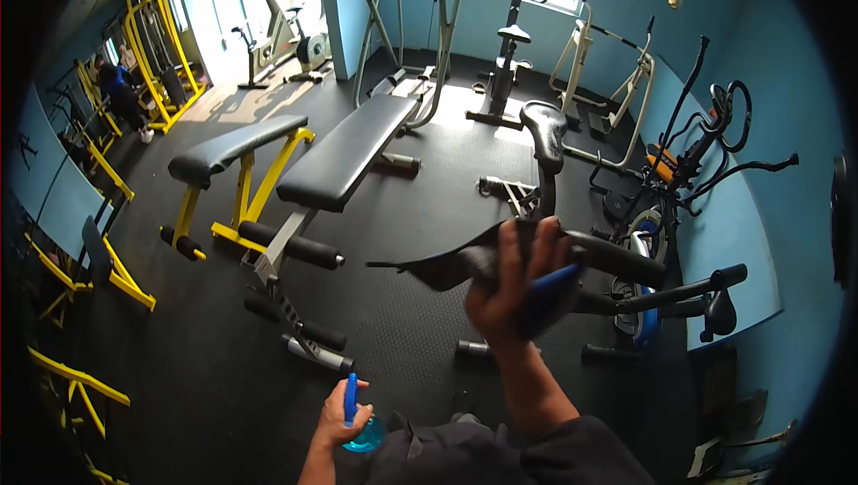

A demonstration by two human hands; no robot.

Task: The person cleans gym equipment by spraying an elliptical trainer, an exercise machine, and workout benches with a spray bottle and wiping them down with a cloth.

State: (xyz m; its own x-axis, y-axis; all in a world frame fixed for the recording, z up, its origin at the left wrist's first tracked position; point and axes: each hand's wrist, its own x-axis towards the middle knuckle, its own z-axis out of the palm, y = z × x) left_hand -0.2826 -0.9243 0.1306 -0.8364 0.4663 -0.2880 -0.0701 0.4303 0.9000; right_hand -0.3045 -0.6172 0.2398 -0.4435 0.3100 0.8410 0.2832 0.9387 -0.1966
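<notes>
Your left grip (338,420) is closing around the neck of a spray bottle (365,438), low in the view, just in front of your body. The bottle's blue trigger head (351,396) is standing upright between your thumb and fingers, and the clear blue body is showing below your hand. You are carrying liquid-like colour there, though I cannot tell the fill level or whether the tint is belonging to the plastic.

Your right grip (506,297) is reaching up and forward, fingers pointing away from you, blurring with motion. A dark cloth (438,266) is lying against those fingers and spreading out to their left in a thin point; I cannot tell how tightly your fingers are closing on it. A blue patch (550,297) is showing beside your palm on the right, too blurred to identify.

Just beyond your right grip, a black roller pad (621,259) is jutting out to the right, and a black seat (545,132) is rising farther ahead. Left of the cloth, a padded weight bench (349,154) is sloping away from you, with a yellow-framed bench (237,147) standing beside it. Black flooring (429,328) is running beneath everything.
</notes>
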